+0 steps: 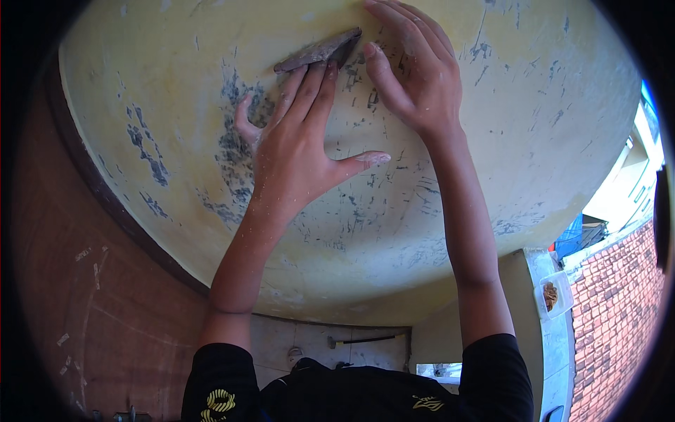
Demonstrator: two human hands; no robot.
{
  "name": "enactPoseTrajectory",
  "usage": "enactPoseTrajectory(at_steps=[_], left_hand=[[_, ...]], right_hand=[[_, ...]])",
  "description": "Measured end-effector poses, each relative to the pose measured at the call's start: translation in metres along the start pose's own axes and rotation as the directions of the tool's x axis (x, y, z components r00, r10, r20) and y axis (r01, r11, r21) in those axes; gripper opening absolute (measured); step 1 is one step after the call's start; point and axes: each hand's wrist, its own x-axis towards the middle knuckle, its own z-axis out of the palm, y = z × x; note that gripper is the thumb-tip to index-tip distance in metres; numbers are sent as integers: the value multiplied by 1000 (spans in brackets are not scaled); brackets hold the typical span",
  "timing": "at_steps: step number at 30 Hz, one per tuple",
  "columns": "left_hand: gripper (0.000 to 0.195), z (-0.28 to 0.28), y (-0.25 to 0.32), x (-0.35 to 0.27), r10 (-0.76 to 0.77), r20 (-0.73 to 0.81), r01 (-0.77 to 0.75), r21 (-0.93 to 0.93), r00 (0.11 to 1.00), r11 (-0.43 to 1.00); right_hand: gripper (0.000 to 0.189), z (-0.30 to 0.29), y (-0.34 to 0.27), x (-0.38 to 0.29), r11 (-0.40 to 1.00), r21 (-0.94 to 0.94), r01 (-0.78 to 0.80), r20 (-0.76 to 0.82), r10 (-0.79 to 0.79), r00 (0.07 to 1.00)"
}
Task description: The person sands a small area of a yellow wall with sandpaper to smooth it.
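My left hand [298, 134] lies flat toward the yellow painted wall [174, 79], its middle fingers tucked under a folded piece of sandpaper [319, 51]. The thumb and little finger are spread out, and pale dust coats the fingertips. To its right, my right hand [422, 79] rests against or very close to the wall with fingers extended and nothing in it. Dark scraped patches [237, 147] show through the paint around and below both hands. The fingertips under the sandpaper are hidden.
A brown door [58, 253] with tape scraps and a metal latch [132, 415] is at left. On the tiled floor [316, 335] lies a hammer-like tool [364, 341]. A plastic container [555, 295] with brown contents stands on the right ledge [553, 351], beside a tiled roof [617, 306].
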Motion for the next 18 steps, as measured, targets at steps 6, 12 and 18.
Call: enactPoseTrajectory(at_steps=[6,12,18], left_hand=[[125,4,4,-35,-51,121,54,-21,991,998],[128,-1,2,-3,-38,59,36,32,998,999],[129,7,14,-43,-114,190,121,-26,975,992]], right_hand=[[39,4,-7,-9,996,-12,-83,-54,82,995],[42,5,-8,-7,996,25,-90,-44,91,995],[42,2,-3,-10,995,35,-94,-54,96,994]])
